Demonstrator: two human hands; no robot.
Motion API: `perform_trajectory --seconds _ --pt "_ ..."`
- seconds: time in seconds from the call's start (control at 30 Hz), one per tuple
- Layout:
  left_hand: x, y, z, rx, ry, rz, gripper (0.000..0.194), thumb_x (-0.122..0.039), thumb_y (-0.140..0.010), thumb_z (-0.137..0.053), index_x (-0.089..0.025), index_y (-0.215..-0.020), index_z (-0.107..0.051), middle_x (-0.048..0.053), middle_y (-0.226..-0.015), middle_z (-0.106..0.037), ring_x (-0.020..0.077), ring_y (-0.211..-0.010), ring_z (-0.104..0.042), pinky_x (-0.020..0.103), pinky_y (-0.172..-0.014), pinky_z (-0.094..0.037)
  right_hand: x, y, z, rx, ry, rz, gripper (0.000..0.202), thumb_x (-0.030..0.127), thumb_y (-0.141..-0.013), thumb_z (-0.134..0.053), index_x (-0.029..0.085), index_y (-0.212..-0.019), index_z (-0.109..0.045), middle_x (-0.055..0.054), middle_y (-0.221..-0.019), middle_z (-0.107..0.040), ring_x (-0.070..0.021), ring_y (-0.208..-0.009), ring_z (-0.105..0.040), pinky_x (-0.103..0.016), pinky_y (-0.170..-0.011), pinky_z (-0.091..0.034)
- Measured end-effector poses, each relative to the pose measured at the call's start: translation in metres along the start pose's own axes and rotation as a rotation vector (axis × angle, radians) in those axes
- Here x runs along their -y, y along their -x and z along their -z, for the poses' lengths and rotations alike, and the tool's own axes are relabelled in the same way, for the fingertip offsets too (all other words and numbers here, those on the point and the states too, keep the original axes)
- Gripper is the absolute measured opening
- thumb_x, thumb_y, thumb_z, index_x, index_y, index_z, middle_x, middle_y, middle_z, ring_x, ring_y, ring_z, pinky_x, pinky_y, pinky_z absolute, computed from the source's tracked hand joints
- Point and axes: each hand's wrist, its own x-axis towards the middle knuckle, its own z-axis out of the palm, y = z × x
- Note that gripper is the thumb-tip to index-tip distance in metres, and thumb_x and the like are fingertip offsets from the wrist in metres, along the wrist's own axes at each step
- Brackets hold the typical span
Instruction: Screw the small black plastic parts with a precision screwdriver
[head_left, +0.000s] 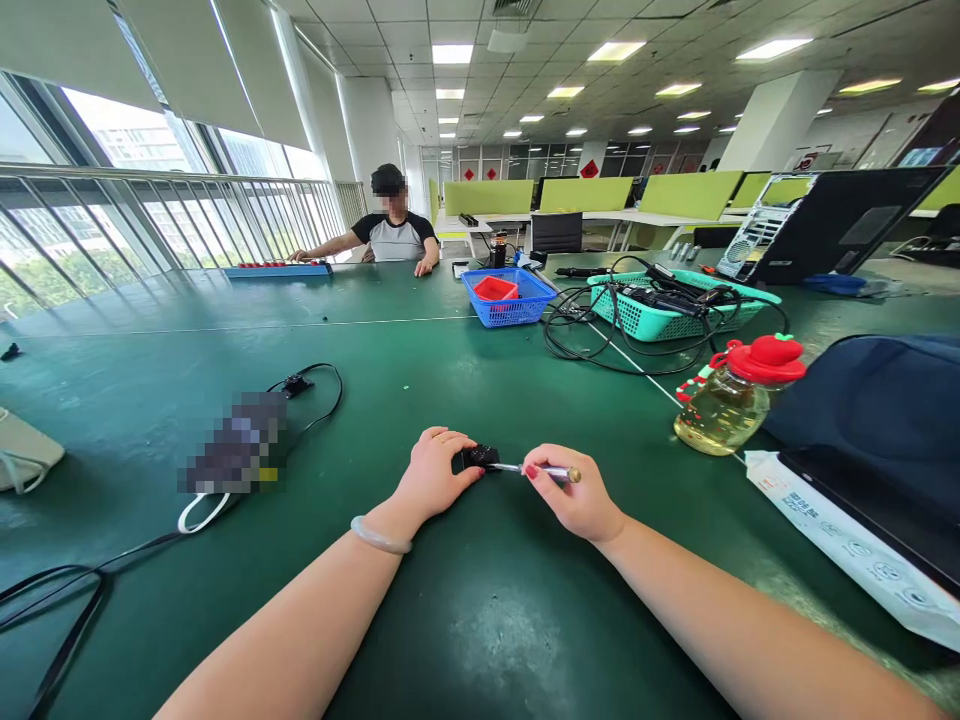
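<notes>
- Closest to us, our bare forearms reach over the green tabletop, with a pale bangle around the left wrist.
- Our left hand grips a small black block between the thumb, on the near side, and the fingers.
- We see that block low over the tabletop, between our two hands, near the middle of the view.
- Our right hand pinches a slim metal tool, its tip at the block's right end; we cannot tell whether it goes in.
- To our right, a red-lidded jar of yellowish liquid stands beside a dark blue bag.
- Ahead of us, a blue basket holds a red tray; near it, a teal basket holds black cables, some spilling over its rim.
- Across from us, a person sits with one hand at a long blue tray.
</notes>
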Motion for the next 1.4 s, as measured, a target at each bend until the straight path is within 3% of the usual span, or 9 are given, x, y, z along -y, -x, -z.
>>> perform_trajectory --seconds 0.53,0.77,0.9,1.2,1.4 --pt "-0.004 0.0 0.0 0.001 -0.038 0.01 0.035 -0.039 -0.082 -0.071 -0.024 -0.113 -0.071 0.006 -0.128 -0.067 0.0312 -0.133 -0.044 0.049 -0.116 -0.035 0.006 0.003 -0.002 0.02 0.279 0.322 0.015 0.021 -0.092 -0.053 0.023 -0.08 -0.061 0.001 -0.065 -0.065 -0.0133 -0.059 -0.055 -0.027 -0.062 -0.044" --pt "-0.003 0.0 -0.002 -0.001 -0.049 0.033 0.036 -0.04 -0.081 -0.071 -0.026 -0.115 -0.07 0.006 -0.132 -0.063 0.0321 -0.137 -0.04 0.052 -0.117 -0.032 0.011 0.005 -0.003 0.112 0.426 0.452 0.011 0.022 -0.092 -0.056 0.022 -0.082 -0.063 0.0 -0.067 -0.064 -0.0149 -0.062 -0.054 -0.029 -0.064 -0.041" --pt "-0.002 0.0 -0.003 0.0 -0.046 0.041 0.037 -0.04 -0.081 -0.07 -0.025 -0.116 -0.07 0.005 -0.131 -0.064 0.0315 -0.135 -0.041 0.05 -0.117 -0.032 0.016 0.004 -0.004 0.173 0.47 0.534 0.012 0.024 -0.094 -0.056 0.023 -0.085 -0.063 0.0 -0.068 -0.066 -0.0143 -0.062 -0.054 -0.032 -0.073 -0.043" --pt "-0.001 -0.001 -0.005 -0.006 -0.054 0.023 0.036 -0.04 -0.082 -0.07 -0.026 -0.115 -0.07 0.005 -0.129 -0.065 0.03 -0.132 -0.044 0.049 -0.116 -0.033 0.017 0.004 -0.004 0.127 0.519 0.511 0.015 0.026 -0.096 -0.056 0.023 -0.083 -0.061 0.002 -0.068 -0.067 -0.012 -0.061 -0.057 -0.035 -0.089 -0.042" --pt "-0.003 0.0 -0.004 -0.004 -0.039 0.025 0.036 -0.041 -0.083 -0.068 -0.025 -0.115 -0.069 0.006 -0.129 -0.065 0.0306 -0.131 -0.044 0.05 -0.116 -0.034 0.017 0.006 -0.005 0.191 0.552 0.513 0.024 0.041 -0.094 -0.059 0.023 -0.078 -0.062 0.004 -0.059 -0.062 -0.0129 -0.055 -0.051 -0.039 -0.092 -0.041"
